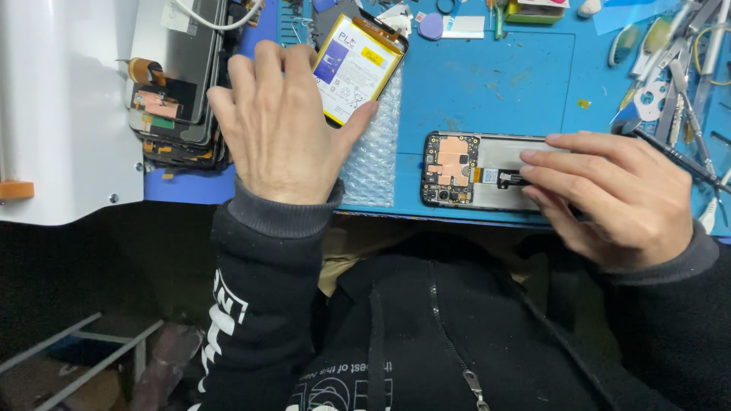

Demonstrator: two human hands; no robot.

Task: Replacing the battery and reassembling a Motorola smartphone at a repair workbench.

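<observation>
My left hand (278, 125) grips a flat white and yellow phone battery (355, 70), thumb at its lower edge and fingers over its upper left corner, above a sheet of bubble wrap (375, 156). An opened phone (476, 170) lies on the blue work mat (487, 80), its circuit board and copper shielding exposed at the left end. My right hand (609, 194) rests over the phone's right half, fingertips on its inner frame, and pinches a thin dark tool (678, 158) that runs out to the right.
A stack of phone screens (179, 84) lies left of my left hand, beside a white machine housing (61, 114). Tweezers and metal tools (678, 68) crowd the mat's right side. Small parts and a round purple piece (431, 27) sit along the back edge.
</observation>
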